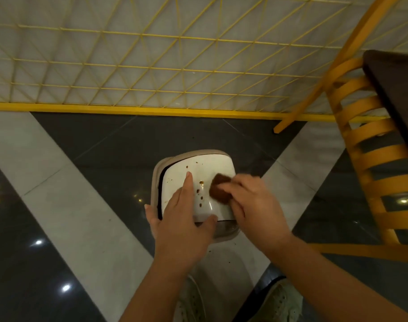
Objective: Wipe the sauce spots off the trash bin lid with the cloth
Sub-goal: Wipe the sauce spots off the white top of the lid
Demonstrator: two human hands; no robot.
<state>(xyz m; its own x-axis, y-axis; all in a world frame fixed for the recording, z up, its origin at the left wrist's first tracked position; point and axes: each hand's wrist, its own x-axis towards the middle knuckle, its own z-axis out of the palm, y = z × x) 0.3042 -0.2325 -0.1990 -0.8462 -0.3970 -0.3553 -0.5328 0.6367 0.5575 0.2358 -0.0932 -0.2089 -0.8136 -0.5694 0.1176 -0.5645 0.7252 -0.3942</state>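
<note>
Trash bin lid (199, 169) sits on the floor bin, brown sauce spots (201, 190) down its centre. Left hand (182, 219) lies spread, steadying the lid's near edge. Right hand (254, 205) pinches the brown cloth (218, 189) against the lid's right side.

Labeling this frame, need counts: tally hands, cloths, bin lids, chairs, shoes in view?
Hands: 2, left hand and right hand
Cloth: 1
Bin lid: 1
Chair: 1
Shoes: 2, and
Total: 7
</note>
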